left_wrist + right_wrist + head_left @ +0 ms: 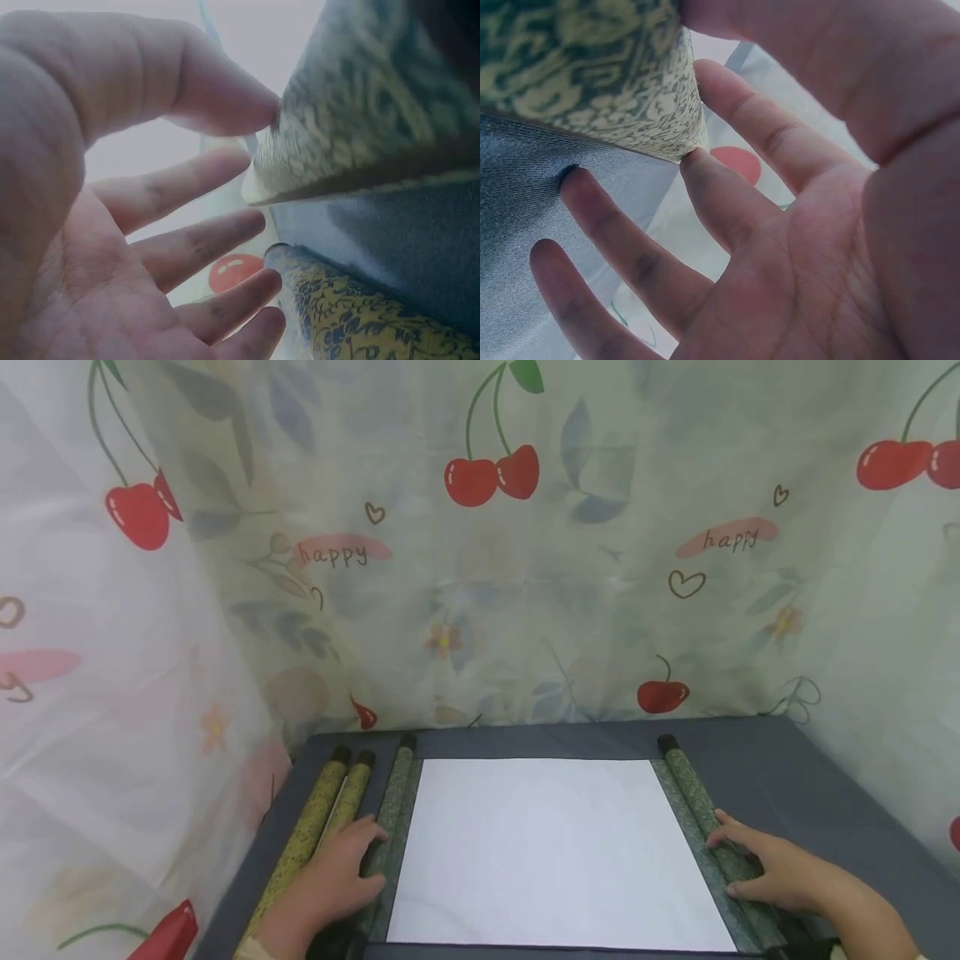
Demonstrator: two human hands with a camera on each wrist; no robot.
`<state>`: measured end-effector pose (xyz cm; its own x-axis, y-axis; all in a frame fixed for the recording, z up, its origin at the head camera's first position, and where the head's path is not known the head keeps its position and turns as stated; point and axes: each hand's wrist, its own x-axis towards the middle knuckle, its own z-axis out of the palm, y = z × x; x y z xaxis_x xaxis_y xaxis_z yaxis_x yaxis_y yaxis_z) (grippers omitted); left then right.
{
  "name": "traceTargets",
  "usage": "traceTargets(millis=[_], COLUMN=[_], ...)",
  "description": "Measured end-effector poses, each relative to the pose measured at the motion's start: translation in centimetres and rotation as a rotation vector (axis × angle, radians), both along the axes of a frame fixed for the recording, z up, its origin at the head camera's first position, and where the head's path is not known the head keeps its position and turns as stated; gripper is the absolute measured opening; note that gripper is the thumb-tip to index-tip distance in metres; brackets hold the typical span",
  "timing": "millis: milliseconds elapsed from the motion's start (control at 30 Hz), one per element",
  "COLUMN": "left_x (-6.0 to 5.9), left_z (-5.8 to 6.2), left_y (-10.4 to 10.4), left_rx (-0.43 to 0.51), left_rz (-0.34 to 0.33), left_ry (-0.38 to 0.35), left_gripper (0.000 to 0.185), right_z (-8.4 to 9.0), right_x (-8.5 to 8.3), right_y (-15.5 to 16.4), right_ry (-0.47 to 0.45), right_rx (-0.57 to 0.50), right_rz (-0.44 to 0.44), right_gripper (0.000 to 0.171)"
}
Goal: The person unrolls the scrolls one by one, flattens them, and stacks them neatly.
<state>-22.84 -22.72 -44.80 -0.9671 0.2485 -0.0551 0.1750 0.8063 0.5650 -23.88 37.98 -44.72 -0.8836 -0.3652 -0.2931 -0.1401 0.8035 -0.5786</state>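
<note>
A scroll lies unrolled, with a white blank sheet point(555, 852) between two green patterned rolls. My left hand point(341, 872) is at the left roll point(396, 793). In the left wrist view its thumb tip touches that roll's patterned side, while the other fingers point(202, 247) are spread and fairly straight below. On the other side, my right hand point(780, 864) is at the right roll point(693, 789). The right wrist view has the thumb and first two fingers against this roll, the other fingers point(630, 255) stretched out over the dark cloth. Neither palm wraps its roll.
Two yellow patterned scrolls point(307, 827) with dark end knobs lie side by side, left of the green one. Dark grey cloth point(780, 777) covers the table. Cherry-printed curtains point(525, 593) hang behind and at both sides.
</note>
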Motion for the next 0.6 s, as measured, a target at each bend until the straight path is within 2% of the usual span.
traceTargets(millis=[267, 467, 600], left_x=[0.1, 0.0, 0.0], left_z=[0.0, -0.4, -0.4], left_y=[-0.4, -0.5, -0.4], left_rx=[0.033, 0.030, 0.046], left_rz=[-0.035, -0.061, -0.075], left_ry=[-0.037, 0.007, 0.004], left_gripper=[0.042, 0.039, 0.035], right_z=[0.1, 0.5, 1.1], right_x=[0.1, 0.1, -0.3], right_y=[0.0, -0.4, -0.8], right_ry=[0.014, 0.006, -0.012], right_rx=[0.024, 0.018, 0.041], right_rz=[-0.010, 0.027, 0.032], right_gripper=[0.052, 0.051, 0.048])
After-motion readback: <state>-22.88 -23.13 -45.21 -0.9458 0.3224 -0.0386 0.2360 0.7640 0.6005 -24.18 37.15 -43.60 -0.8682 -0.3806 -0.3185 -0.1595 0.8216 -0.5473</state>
